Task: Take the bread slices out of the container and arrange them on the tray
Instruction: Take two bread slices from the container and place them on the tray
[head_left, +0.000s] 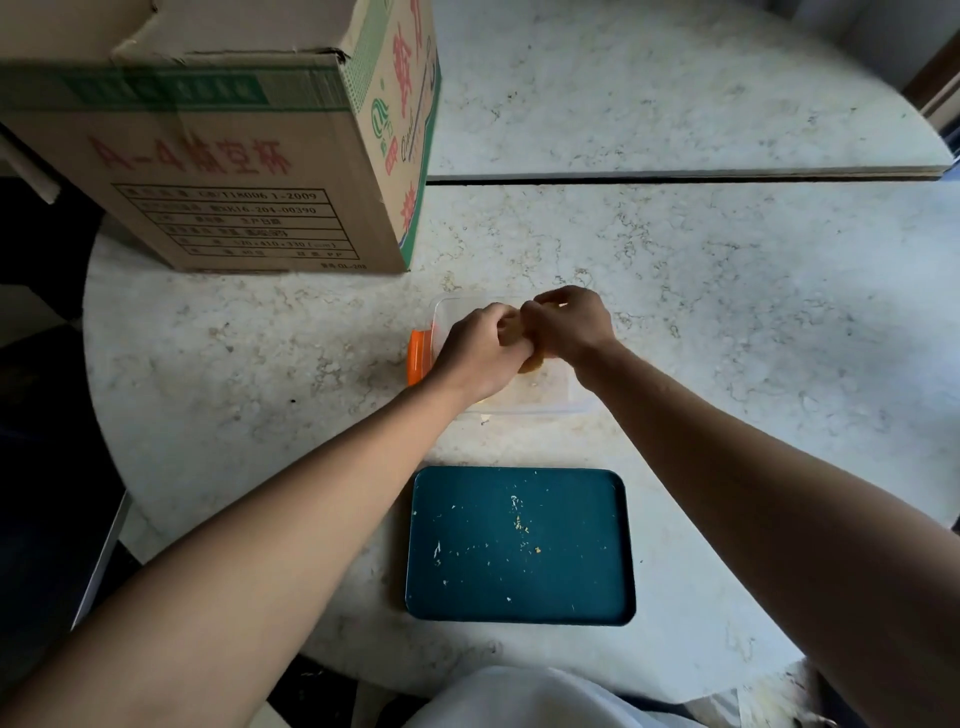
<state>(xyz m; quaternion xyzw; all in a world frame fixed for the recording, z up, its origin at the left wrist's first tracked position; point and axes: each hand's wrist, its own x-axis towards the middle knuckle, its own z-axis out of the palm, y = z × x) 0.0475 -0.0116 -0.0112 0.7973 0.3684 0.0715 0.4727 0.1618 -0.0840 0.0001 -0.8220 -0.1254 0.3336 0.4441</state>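
A clear plastic container (561, 408) stands on the marble table beyond the tray. Both my hands reach into it. My left hand (480, 351) and my right hand (569, 325) are closed together on a bread slice (530, 364), of which only a small yellowish-brown part shows between and below them. The dark teal tray (519, 543) lies near the table's front edge, with only scattered crumbs on it. What else lies in the container is hidden by my hands.
An orange lid (418, 356) leans at the container's left side. A large cardboard box (234, 156) stands at the back left. A seam (675, 179) divides the table top behind the container. The table's rounded edge curves at left and front.
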